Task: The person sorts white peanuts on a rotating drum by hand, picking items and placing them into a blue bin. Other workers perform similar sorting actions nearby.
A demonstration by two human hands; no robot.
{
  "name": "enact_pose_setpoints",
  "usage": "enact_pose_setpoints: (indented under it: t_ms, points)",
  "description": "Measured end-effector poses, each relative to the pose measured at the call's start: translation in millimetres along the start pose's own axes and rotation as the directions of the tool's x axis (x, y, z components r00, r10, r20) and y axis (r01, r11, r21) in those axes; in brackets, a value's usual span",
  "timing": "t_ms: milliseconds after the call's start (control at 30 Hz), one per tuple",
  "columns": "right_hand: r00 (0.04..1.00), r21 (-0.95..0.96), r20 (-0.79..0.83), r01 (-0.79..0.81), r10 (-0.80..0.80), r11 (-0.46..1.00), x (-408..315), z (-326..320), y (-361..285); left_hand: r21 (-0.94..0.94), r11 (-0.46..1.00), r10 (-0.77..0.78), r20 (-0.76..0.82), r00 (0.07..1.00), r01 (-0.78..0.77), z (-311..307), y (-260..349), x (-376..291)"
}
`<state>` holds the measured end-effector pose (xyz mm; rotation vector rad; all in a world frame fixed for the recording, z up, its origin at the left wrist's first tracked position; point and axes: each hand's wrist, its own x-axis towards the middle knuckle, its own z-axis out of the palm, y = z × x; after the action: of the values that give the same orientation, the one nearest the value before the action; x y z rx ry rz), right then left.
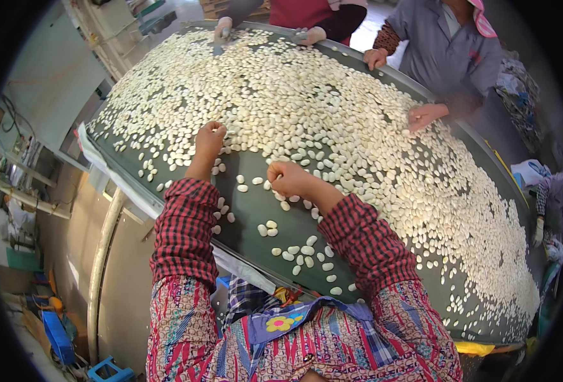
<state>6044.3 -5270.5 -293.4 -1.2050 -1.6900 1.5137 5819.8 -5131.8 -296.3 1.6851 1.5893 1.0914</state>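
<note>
White beans [272, 105] lie spread in a dense layer over a dark green belt or table surface [252, 164]. My left hand [210, 138] is over the near edge of that layer, its thumb and fingertips pinched together; a pale bit shows at the tips, but whether it is a held bean cannot be told. Further right and nearer to me, my right hand [288, 179] is curled just above the surface, beside several loose beans; what lies inside its fingers is hidden. A small scattered group of beans [307, 250] lies below my right hand, nearer my body.
Across the surface, a person in grey [446, 57] has one hand on the rim and another at the beans. A gloved person in a red apron [295, 14] works beside them. Another gloved hand [539, 232] shows far right. Blue plastic stools [111, 370] stand on the floor at lower left.
</note>
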Motion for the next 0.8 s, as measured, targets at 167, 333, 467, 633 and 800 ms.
enact_pose_setpoints:
  t_ms: [167,333,467,633,800]
  points:
    - [0.998,0.549,0.013,-0.059,0.062,0.834,-136,-17,17,0.627,0.770,0.105,0.057,0.993,-0.117,40,11,-2]
    - [0.974,0.817,-0.192,0.090,0.123,0.569,-216,-38,26,0.023,0.994,-0.107,0.242,0.964,0.105,44,5,-3]
    - [0.969,0.481,-0.135,-0.118,0.206,0.869,-208,-36,32,-0.125,0.981,-0.091,0.365,0.926,0.145,76,64,-46]
    - [0.954,-0.393,-0.299,-0.101,-0.024,0.914,-196,-67,67,-0.315,0.875,-0.088,0.645,0.759,0.369,139,115,-90]
    - [0.673,-0.212,-0.739,-0.280,0.033,0.936,-288,-158,122,-0.349,0.873,-0.052,0.628,0.776,0.341,176,126,-107]
